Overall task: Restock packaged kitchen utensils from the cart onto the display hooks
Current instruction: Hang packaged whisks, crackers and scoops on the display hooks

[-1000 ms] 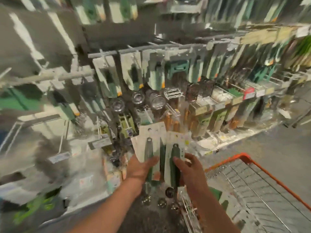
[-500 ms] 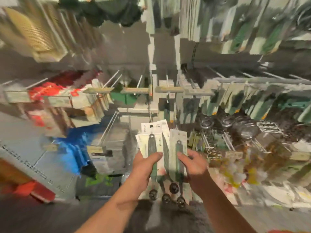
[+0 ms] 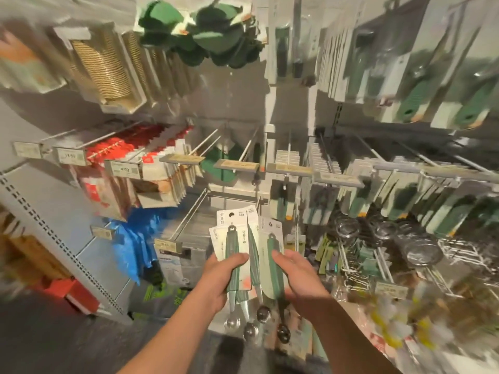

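Both hands hold a fanned stack of carded green-handled scoops (image 3: pixel 244 255) in front of the display: the left hand (image 3: pixel 218 276) grips the left cards, thumb over a handle, while the right hand (image 3: pixel 299 276) curls round the rightmost card. Bare display hooks (image 3: pixel 201 145) jut out above them.

Bare hooks (image 3: pixel 205 143) ahead, between red packets (image 3: pixel 140 147) and carded utensils (image 3: pixel 318 160)

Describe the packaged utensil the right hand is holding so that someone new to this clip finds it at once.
Low in the middle, before the hook wall, two hands hold a fan of carded scoops. The right hand grips the rightmost card, apart from the left hand's bunch. Its green handle ends in the lowest, darkest scoop bowl.
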`<state>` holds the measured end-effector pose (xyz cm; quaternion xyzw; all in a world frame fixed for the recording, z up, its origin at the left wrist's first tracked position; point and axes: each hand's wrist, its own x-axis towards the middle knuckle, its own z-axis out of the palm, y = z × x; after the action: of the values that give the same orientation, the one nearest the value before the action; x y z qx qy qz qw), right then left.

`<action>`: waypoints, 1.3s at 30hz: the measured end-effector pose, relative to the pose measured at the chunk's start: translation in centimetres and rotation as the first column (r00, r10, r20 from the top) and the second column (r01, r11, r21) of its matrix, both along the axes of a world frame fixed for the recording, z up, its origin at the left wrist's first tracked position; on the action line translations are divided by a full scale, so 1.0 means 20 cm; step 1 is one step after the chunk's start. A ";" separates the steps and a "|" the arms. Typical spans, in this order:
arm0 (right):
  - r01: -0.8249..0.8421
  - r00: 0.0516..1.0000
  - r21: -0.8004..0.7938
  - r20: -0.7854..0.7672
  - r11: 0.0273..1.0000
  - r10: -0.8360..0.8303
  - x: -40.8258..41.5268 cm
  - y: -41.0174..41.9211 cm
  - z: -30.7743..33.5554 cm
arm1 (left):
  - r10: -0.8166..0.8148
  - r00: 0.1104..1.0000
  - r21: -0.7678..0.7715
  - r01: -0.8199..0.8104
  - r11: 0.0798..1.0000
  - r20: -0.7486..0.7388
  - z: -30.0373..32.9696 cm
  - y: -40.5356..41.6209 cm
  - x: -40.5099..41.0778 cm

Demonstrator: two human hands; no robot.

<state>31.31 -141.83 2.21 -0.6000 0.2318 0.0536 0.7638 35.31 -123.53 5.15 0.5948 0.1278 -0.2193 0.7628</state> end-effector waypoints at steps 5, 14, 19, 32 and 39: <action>-0.026 0.998 -0.100 0.057 0.995 0.032 0.07 -0.02 0.03 | 0.090 0.995 0.044 -0.093 0.995 0.052 0.04 -0.02 0.03; -0.078 0.983 -0.337 0.134 0.938 0.129 0.27 0.07 0.26 | 0.309 0.941 0.061 -0.320 0.946 0.138 0.13 0.03 0.10; -0.102 0.971 -0.359 0.168 0.928 0.171 0.38 0.13 0.35 | 0.342 0.914 0.108 -0.371 0.922 0.220 0.19 0.06 0.13; 0.179 0.964 -0.385 0.251 0.905 -0.084 0.60 0.35 0.33 | 0.254 0.932 0.191 -0.307 0.932 0.259 0.15 0.33 0.32; 0.189 0.982 -0.487 0.109 0.853 -0.155 0.66 0.43 0.33 | 0.103 0.952 0.188 -0.162 0.969 0.287 0.17 0.42 0.44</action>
<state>44.61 -133.32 8.78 -0.7539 0.2651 -0.0960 0.5934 44.13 -115.10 8.52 0.6863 0.0827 -0.0679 0.7194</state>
